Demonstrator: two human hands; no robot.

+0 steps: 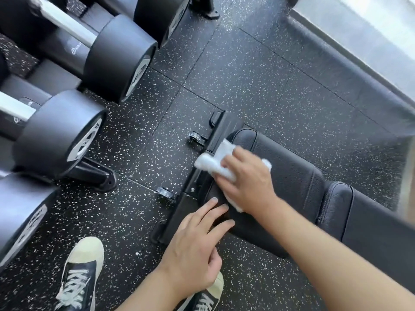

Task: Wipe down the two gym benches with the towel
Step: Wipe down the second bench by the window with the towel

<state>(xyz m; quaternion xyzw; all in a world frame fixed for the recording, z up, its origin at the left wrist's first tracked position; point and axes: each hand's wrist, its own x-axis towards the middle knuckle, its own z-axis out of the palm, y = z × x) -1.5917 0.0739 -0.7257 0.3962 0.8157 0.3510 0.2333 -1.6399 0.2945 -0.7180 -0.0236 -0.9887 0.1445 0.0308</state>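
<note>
A black padded gym bench (292, 176) runs from the middle of the view to the lower right. Its metal foot bar with small wheels (197, 171) sits at the near end. My right hand (249, 178) presses a white towel (213, 162) flat on the end of the bench pad, fingers spread over the cloth. My left hand (197, 245) rests on the pad's near corner with straight fingers, holding nothing. Only one bench is in view.
Large black dumbbells (116, 61) lie on a rack along the left. A rack foot (94, 176) juts onto the speckled rubber floor (224, 75). My two sneakers (80, 272) stand at the bottom. A dark ledge below a window (350, 70) runs along the right.
</note>
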